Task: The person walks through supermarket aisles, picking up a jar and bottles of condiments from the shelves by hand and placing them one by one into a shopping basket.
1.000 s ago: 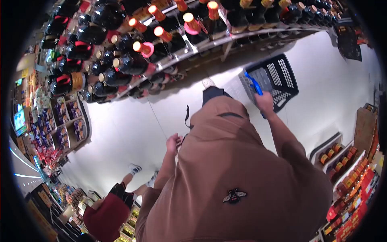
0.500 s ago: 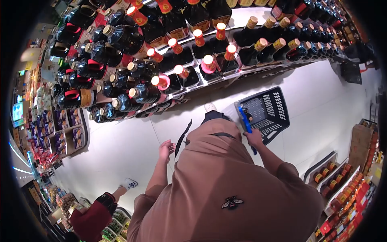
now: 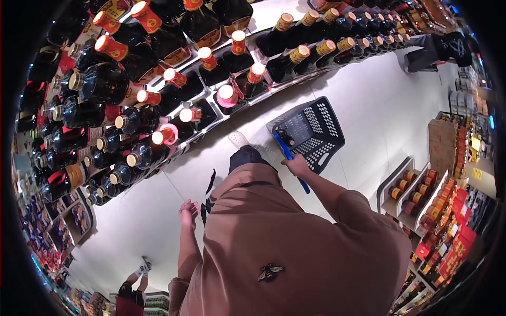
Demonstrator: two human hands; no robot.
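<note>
My right hand (image 3: 296,165) is closed round the blue handle (image 3: 283,147) of a dark grey shopping basket (image 3: 331,125). The basket hangs or stands at my right side, low over the floor; I cannot tell which. Inside it lies something dark, seemingly a bottle (image 3: 288,138). My left hand (image 3: 188,214) hangs at my other side with loosely bent fingers apart, holding nothing. A black strap (image 3: 212,181) dangles close beside it from my waist.
Shelves of dark sauce bottles (image 3: 134,121) with red or tan caps run along the front and left. Jars stand on a shelf (image 3: 408,192) at the right, by a cardboard box (image 3: 443,141). One person (image 3: 440,52) is far right, another (image 3: 132,292) lower left.
My view has turned and moved forward along the aisle, and the bottle shelves have shifted left. A foot has stepped ahead. My right hand keeps its grip on the basket handle.
</note>
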